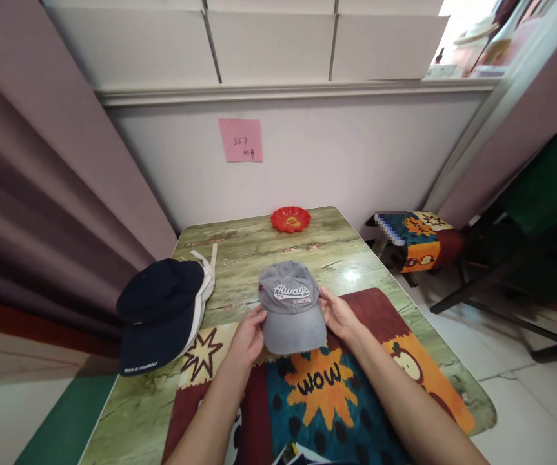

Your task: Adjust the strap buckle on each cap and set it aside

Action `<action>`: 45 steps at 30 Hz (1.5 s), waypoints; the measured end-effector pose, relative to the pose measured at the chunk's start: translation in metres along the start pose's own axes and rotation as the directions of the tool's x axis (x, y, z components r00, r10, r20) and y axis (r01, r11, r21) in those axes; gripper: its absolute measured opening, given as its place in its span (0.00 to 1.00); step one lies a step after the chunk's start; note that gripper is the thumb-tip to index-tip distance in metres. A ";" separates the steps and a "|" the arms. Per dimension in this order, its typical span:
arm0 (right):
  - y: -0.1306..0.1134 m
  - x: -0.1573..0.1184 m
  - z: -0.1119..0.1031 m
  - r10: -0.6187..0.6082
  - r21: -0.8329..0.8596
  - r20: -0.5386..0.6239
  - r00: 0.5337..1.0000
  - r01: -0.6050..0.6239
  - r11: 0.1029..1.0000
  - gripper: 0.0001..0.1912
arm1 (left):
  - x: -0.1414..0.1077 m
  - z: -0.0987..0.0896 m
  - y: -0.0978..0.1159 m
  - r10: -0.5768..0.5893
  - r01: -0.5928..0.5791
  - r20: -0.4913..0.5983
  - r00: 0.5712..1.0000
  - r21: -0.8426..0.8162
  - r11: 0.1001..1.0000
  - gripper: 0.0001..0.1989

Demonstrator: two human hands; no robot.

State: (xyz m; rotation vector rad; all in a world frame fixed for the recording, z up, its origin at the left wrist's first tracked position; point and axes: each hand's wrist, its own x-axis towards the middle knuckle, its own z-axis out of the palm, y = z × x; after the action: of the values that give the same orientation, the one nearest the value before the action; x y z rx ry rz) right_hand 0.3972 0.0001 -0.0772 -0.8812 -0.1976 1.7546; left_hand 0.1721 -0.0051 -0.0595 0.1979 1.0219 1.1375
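A grey baseball cap (290, 309) with white "Always" lettering is held between my two hands over the table, its brim toward me. My left hand (249, 336) grips the cap's left side near the brim, thumb on top. On the opposite side, my right hand (339, 313) holds the edge where the crown meets the brim. The fingers under the cap are partly hidden. A dark navy cap (157, 310) lies at the table's left edge, on top of a white hat (205, 284) with straps.
Beneath my arms a colourful "WOW" mat (321, 387) covers the near part of the wood-patterned table (239, 245). At the far edge sits a red scalloped dish (290, 219). A pink note (241, 140) is stuck to the wall. A covered stool (421, 242) stands right.
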 end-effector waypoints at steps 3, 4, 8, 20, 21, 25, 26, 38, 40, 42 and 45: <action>0.016 -0.038 0.003 0.047 0.103 -0.049 0.998 -0.042 0.994 0.08 | -0.002 0.001 -0.003 -0.029 0.029 -0.011 1.000 -0.029 0.999 0.12; 0.023 -0.049 0.007 0.036 0.158 -0.072 0.997 -0.024 0.987 0.08 | -0.003 0.004 -0.003 -0.032 0.031 -0.015 0.999 -0.041 0.999 0.12; 0.046 -0.077 0.033 0.005 0.308 -0.159 0.987 0.045 0.950 0.13 | -0.006 0.018 -0.011 -0.009 0.008 -0.017 1.000 -0.045 0.999 0.12; -0.111 0.010 0.090 -0.227 0.163 -0.253 0.941 0.272 0.948 0.08 | -0.014 -0.018 -0.044 0.349 -0.478 0.327 0.878 0.612 0.630 0.17; -0.124 0.018 0.093 -0.255 0.170 -0.231 0.939 0.297 0.940 0.08 | -0.014 -0.018 -0.045 0.350 -0.495 0.350 0.869 0.632 0.597 0.17; -0.158 0.034 0.081 -0.377 0.189 -0.145 0.915 0.399 0.897 0.08 | -0.014 -0.018 -0.045 0.356 -0.517 0.375 0.856 0.654 0.552 0.16; -0.161 0.036 0.070 -0.389 0.183 -0.165 0.906 0.416 0.891 0.07 | -0.014 -0.019 -0.045 0.352 -0.516 0.378 0.856 0.655 0.551 0.16; -0.109 0.023 -0.081 -0.249 0.068 -0.576 0.778 0.350 0.934 0.06 | -0.010 -0.021 -0.045 0.326 -0.500 0.379 0.866 0.667 0.553 0.18; -0.106 0.018 -0.092 -0.260 0.057 -0.564 0.784 0.350 0.935 0.09 | -0.011 -0.020 -0.045 0.333 -0.503 0.377 0.864 0.662 0.555 0.17; -0.104 0.016 -0.100 -0.274 0.042 -0.558 0.783 0.356 0.933 0.12 | -0.012 -0.019 -0.044 0.345 -0.508 0.374 0.861 0.661 0.552 0.17; -0.098 0.015 -0.109 -0.299 0.017 -0.567 0.768 0.374 0.927 0.12 | -0.014 -0.017 -0.043 0.356 -0.514 0.372 0.857 0.660 0.548 0.17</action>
State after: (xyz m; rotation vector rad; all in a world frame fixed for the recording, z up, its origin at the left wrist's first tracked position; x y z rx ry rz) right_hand 0.5400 0.0189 -0.1086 -1.1453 0.1392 1.1014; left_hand 0.1866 -0.0423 -0.0869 1.2866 1.2533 1.0405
